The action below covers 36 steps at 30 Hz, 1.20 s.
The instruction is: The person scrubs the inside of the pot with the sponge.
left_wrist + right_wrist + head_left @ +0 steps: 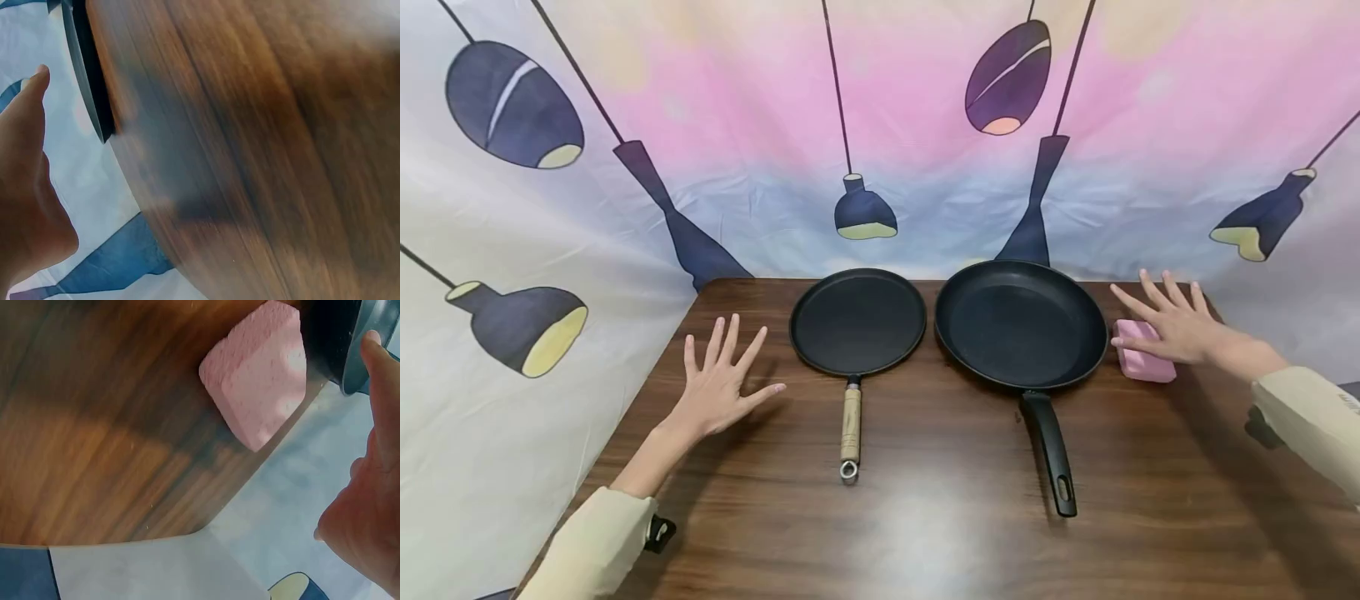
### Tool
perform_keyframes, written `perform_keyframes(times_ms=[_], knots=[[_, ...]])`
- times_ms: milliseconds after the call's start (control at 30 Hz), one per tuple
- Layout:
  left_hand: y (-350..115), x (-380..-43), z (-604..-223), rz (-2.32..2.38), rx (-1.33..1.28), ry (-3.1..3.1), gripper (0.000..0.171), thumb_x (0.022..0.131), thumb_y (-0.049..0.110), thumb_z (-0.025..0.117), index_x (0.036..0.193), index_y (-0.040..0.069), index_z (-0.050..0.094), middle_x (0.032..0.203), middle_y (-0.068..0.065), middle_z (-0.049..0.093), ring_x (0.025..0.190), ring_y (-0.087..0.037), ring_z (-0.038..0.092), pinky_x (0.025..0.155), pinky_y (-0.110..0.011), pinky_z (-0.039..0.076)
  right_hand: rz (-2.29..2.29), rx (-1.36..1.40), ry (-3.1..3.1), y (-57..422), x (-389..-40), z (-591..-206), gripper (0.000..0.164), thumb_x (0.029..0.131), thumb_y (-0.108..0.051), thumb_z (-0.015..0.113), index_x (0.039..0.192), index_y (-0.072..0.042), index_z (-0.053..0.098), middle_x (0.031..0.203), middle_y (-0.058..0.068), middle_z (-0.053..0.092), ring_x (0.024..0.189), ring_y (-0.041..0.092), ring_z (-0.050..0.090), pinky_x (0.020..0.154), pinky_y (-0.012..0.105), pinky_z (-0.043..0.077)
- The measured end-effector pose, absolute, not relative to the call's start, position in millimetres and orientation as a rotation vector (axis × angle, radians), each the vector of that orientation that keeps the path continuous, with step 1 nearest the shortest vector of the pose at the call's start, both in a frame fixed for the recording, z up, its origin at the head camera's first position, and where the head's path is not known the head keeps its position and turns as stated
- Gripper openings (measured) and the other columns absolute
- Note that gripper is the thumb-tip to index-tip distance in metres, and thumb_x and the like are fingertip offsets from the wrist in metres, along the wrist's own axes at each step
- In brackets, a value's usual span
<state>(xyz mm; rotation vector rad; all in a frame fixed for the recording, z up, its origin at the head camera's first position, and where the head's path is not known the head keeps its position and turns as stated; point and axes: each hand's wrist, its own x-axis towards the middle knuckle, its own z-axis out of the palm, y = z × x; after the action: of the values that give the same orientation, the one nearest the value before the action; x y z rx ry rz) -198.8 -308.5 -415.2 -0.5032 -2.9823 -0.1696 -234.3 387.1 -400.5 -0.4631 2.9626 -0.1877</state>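
My left hand (pixel 718 392) is held over the left part of the table with its fingers spread, holding nothing. To its right lies a flat round black griddle pan (pixel 857 321) with a wooden handle that points toward me. Beside that pan sits a larger, deeper black frying pan (pixel 1021 325), its black plastic handle also toward me. Over at the right, my right hand (pixel 1176 325) has its fingers spread above a pink sponge (pixel 1146 367) and overlaps it in the head view. In the right wrist view the sponge (pixel 265 375) lies on the table, apart from the fingers.
The brown wooden table (pixel 925 500) has rounded far corners. Behind it hangs a pastel cloth backdrop (pixel 737 108) printed with dark lamps, close to the table's far edge. Both pans stand near that edge.
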Motion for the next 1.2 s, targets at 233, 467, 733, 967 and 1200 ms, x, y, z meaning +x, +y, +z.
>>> perform_keyframes(times_ms=[233, 467, 733, 967, 1200], knots=[[-313.9, -202.0, -413.4, -0.188, -0.551, -2.988, 0.096, 0.093, 0.068, 0.057, 0.165, 0.032, 0.005, 0.172, -0.011, -0.016, 0.16, -0.033, -0.016, 0.119, -0.075, -0.014, -0.285, -0.391, 2.961, 373.1, -224.2, -404.2, 0.098, 0.097, -0.058, 0.06, 0.165, -0.031, -0.005, 0.166, 0.029, -0.018, 0.15, 0.058, -0.018, 0.115, 0.08, -0.012], [-302.4, -204.1, -411.3, -0.395, -0.538, -3.051, 0.097, 0.096, 0.064, 0.058, 0.165, 0.033, -0.003, 0.171, -0.01, -0.019, 0.159, -0.034, -0.018, 0.119, -0.075, -0.012, -0.335, -0.36, 2.936, 373.2, -216.5, -404.1, 0.1, 0.097, -0.054, 0.063, 0.165, -0.025, -0.005, 0.167, 0.032, -0.007, 0.151, 0.06, -0.01, 0.116, 0.082, -0.003], [-276.3, -193.9, -401.5, -0.728, -0.584, -3.079, 0.097, 0.098, 0.054, 0.061, 0.164, 0.033, -0.006, 0.172, -0.016, -0.007, 0.159, -0.043, -0.004, 0.118, -0.077, 0.0, -0.425, -0.397, 2.859, 380.5, -218.3, -412.5, 0.093, 0.097, -0.043, 0.067, 0.163, -0.006, 0.012, 0.16, 0.044, 0.011, 0.144, 0.069, 0.012, 0.113, 0.083, 0.015], [-239.5, -180.8, -392.6, -1.153, -0.809, -3.098, 0.083, 0.104, 0.039, 0.06, 0.165, 0.035, 0.003, 0.164, -0.022, 0.032, 0.138, -0.042, 0.05, 0.111, -0.067, 0.042, -0.439, -0.428, 2.824, 391.3, -214.5, -423.5, 0.075, 0.094, -0.031, 0.073, 0.147, 0.009, 0.039, 0.151, 0.051, 0.021, 0.139, 0.07, 0.024, 0.111, 0.079, 0.028], [-217.9, -164.9, -401.6, -1.363, -0.878, -3.155, 0.08, 0.104, 0.028, 0.062, 0.165, 0.013, 0.013, 0.154, -0.033, 0.041, 0.108, -0.026, 0.07, 0.085, -0.04, 0.061, -0.353, -0.456, 2.95, 390.3, -220.9, -429.0, 0.063, 0.094, -0.026, 0.074, 0.14, 0.011, 0.05, 0.144, 0.049, 0.037, 0.129, 0.07, 0.037, 0.107, 0.078, 0.036]])
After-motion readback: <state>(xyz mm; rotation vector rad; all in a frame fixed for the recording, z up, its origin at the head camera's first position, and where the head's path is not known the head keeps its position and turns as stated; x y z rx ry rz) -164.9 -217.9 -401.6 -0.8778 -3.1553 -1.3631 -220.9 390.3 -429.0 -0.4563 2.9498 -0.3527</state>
